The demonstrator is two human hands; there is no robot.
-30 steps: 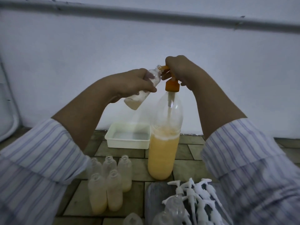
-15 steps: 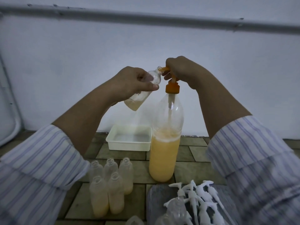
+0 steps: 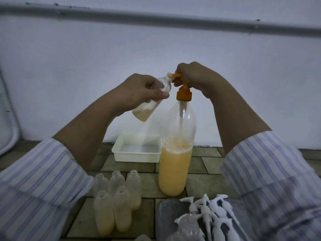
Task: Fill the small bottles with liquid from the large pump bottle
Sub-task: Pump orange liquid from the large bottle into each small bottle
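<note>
Left hand (image 3: 140, 92) is wrapped around the small bottle (image 3: 149, 101), tilted with its mouth right at the orange nozzle; right hand (image 3: 196, 79) is curled over the pump head (image 3: 184, 94) of the large pump bottle (image 3: 176, 162) standing mid-floor. I'd keep that mouth touching the spout and press slowly, so nothing dribbles down

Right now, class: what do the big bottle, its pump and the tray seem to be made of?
Big bottle: probably clear, glossy plastic; the yellow liquid and the tube show through. Pump: opaque orange plastic, moulded, fairly matte. Tray: likely white plastic, smooth, with rounded corners and a thin rim.
</note>
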